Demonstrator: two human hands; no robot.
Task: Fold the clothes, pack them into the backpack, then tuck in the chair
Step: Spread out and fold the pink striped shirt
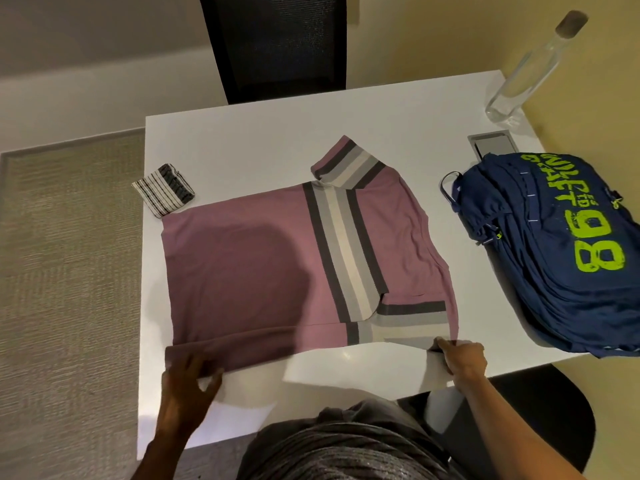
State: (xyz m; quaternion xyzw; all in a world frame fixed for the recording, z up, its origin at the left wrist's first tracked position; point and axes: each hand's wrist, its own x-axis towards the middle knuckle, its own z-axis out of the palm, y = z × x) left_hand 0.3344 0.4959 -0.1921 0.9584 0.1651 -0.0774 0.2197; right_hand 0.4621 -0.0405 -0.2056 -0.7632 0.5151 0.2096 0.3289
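Hands: left hand (188, 372) and right hand (460, 355) each grasp the shirt (259, 258) by its near edge.
Shirt: half-folded on the tabletop (242, 140), just beyond them.
Striped cloth (162, 188): folded, past the left hand.
Backpack (561, 251): past the right hand, packing seemingly ahead.
Chair (277, 46): farthest, last step.
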